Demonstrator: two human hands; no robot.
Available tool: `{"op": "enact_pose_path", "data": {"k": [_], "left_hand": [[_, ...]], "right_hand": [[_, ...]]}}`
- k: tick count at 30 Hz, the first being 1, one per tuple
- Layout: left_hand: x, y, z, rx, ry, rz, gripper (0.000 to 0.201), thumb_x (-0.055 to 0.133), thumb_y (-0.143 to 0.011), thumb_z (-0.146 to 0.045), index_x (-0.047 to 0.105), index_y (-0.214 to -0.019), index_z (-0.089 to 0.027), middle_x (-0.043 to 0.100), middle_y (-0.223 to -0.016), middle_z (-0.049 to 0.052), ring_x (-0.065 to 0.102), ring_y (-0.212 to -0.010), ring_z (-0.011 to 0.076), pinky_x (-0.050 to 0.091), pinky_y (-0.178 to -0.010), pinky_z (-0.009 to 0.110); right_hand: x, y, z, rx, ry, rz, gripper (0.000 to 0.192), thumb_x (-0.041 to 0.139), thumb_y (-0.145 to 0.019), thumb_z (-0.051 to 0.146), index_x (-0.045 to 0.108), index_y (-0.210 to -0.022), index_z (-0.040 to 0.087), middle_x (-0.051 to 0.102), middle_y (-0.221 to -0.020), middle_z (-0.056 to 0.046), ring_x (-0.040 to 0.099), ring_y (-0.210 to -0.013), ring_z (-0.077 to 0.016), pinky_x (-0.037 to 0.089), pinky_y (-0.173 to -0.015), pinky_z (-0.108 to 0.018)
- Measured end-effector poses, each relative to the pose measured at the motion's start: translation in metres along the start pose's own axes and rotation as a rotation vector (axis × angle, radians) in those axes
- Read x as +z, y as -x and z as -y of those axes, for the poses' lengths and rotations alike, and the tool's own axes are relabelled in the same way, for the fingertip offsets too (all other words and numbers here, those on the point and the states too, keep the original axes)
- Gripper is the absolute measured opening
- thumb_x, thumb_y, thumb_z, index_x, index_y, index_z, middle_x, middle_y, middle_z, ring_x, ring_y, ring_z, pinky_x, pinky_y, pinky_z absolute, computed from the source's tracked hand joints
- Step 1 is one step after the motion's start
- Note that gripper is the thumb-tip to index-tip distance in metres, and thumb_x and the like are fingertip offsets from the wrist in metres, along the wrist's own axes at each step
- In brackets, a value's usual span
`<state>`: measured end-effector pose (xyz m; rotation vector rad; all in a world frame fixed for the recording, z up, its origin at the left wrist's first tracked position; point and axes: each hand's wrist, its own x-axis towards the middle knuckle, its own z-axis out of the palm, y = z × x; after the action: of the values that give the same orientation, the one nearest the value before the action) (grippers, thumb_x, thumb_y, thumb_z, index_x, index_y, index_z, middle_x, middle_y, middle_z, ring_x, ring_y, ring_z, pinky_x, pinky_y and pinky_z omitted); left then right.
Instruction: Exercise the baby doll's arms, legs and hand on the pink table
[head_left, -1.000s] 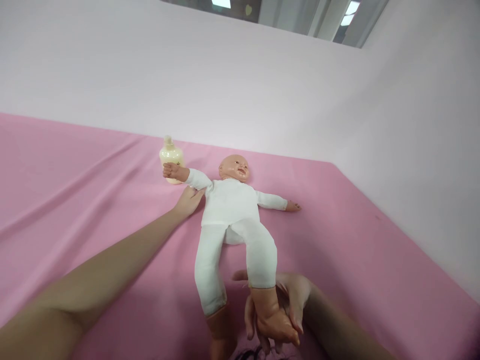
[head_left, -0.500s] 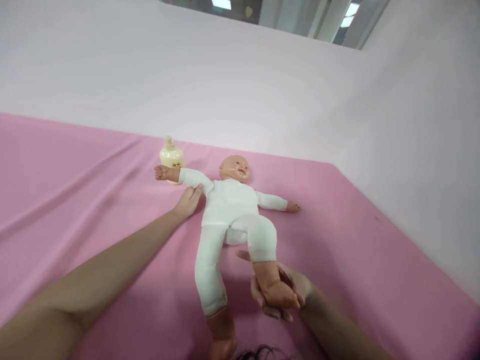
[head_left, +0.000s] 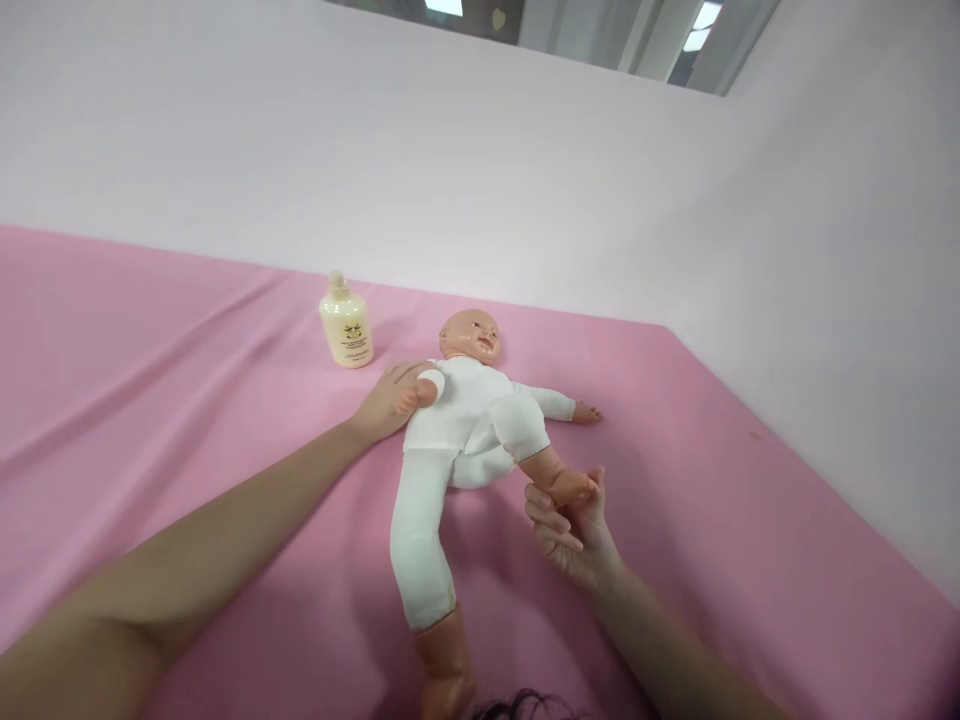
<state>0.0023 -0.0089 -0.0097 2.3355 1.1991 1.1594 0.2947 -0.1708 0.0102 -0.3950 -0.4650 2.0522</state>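
Note:
A baby doll [head_left: 442, 410] with a white cloth body lies on its back, its head [head_left: 471, 335] at the far end. My left hand [head_left: 391, 402] is closed around the doll's arm on the left, which is folded in so that its small fist [head_left: 417, 396] lies by the chest. My right hand [head_left: 574, 535] is closed around the doll's raised foot [head_left: 571, 487], fingers beneath it, and that knee is bent towards the belly. The other leg [head_left: 424, 540] lies stretched towards me. The doll's far arm [head_left: 551, 403] is spread to the right, untouched.
A cream-coloured bottle [head_left: 349, 325] with a printed label stands beyond my left hand. Pink sheeting [head_left: 225, 400] with a few creases covers the surface. White walls [head_left: 450, 170] rise behind and on the right, with a window [head_left: 577, 40] at the top.
The doll's left-side arm was stretched out over the bottle and is now folded in to its chest. My right hand has pushed the foot up and away, bending the knee further.

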Motion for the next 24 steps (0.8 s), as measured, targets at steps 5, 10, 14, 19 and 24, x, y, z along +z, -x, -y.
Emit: {"op": "enact_pose_path", "data": {"k": [5,10,14,19,24], "left_hand": [[-0.001,-0.004,0.0,0.311,-0.15,0.069,0.044,0.04,-0.093,-0.025,0.046,-0.137,-0.023,0.051,-0.137,0.012,0.044,-0.128,0.0271,0.034,-0.107,0.046],[0.001,-0.003,0.003,0.427,-0.215,0.036,0.048,0.038,-0.094,-0.017,0.041,-0.141,-0.028,0.05,-0.137,0.011,0.041,-0.13,0.0258,0.035,-0.106,0.045],[0.001,-0.004,0.003,0.44,-0.207,0.032,0.051,0.04,-0.093,-0.018,0.039,-0.142,-0.03,0.051,-0.136,0.011,0.042,-0.129,0.0265,0.036,-0.105,0.047],[0.0,-0.004,0.002,0.436,-0.216,0.026,0.05,0.04,-0.093,-0.018,0.04,-0.142,-0.03,0.051,-0.136,0.011,0.042,-0.129,0.0271,0.037,-0.105,0.048],[0.0,-0.002,0.001,0.424,-0.227,0.039,0.052,0.039,-0.092,-0.016,0.039,-0.142,-0.03,0.05,-0.137,0.011,0.041,-0.13,0.0272,0.035,-0.106,0.049]], "right_hand": [[0.008,-0.002,-0.002,-0.056,0.124,-0.176,0.055,0.055,-0.077,0.071,0.054,-0.076,0.016,0.049,-0.065,0.002,0.029,-0.046,-0.0024,0.028,-0.029,-0.005],[0.008,-0.005,-0.004,-0.081,0.215,-0.246,0.055,0.057,-0.074,0.072,0.053,-0.074,0.016,0.049,-0.063,0.002,0.027,-0.044,-0.0017,0.025,-0.028,-0.006],[0.007,-0.006,-0.005,-0.093,0.258,-0.321,0.058,0.059,-0.072,0.072,0.055,-0.072,0.015,0.051,-0.061,0.001,0.03,-0.042,-0.0015,0.022,-0.026,-0.008],[0.011,-0.007,-0.008,-0.096,0.323,-0.349,0.059,0.061,-0.069,0.074,0.055,-0.079,0.016,0.051,-0.057,0.003,0.028,-0.039,-0.0021,0.015,-0.026,-0.011],[0.013,-0.007,-0.012,-0.131,0.377,-0.33,0.059,0.062,-0.069,0.073,0.054,-0.09,0.019,0.05,-0.056,0.005,0.027,-0.038,-0.0032,0.012,-0.027,-0.013]]}}
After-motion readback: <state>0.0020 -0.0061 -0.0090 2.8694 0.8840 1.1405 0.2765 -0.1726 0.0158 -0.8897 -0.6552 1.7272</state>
